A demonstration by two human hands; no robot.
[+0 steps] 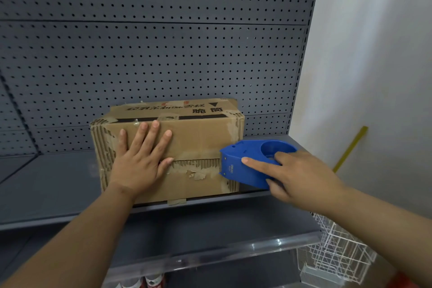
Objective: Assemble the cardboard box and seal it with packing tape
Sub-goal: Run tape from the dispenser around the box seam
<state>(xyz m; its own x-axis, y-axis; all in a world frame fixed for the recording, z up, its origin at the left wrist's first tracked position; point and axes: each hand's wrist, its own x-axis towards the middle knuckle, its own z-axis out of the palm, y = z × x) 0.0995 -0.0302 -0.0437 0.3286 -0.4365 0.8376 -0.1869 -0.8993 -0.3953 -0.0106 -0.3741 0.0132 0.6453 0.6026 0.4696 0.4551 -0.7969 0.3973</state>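
The left hand's fingers (149,133) lie spread wide and flat against the near face of the cardboard box (198,138), thumb tip resting at the seam between the two closed flaps, so the left hand (140,159) grips nothing and only presses. The right hand (297,175) is wrapped around the blue tape dispenser (247,163), its index finger stretched straight along the side of the casing and the other fingers curled under and behind it. The dispenser's nose touches the right end of that same flap seam. The box (worn, its outer paper torn away in patches, old tape scraps on its edges) sits on a grey metal shelf (58,184) backed by a pegboard panel (163,54). A white wire basket (339,255) hangs lower right.
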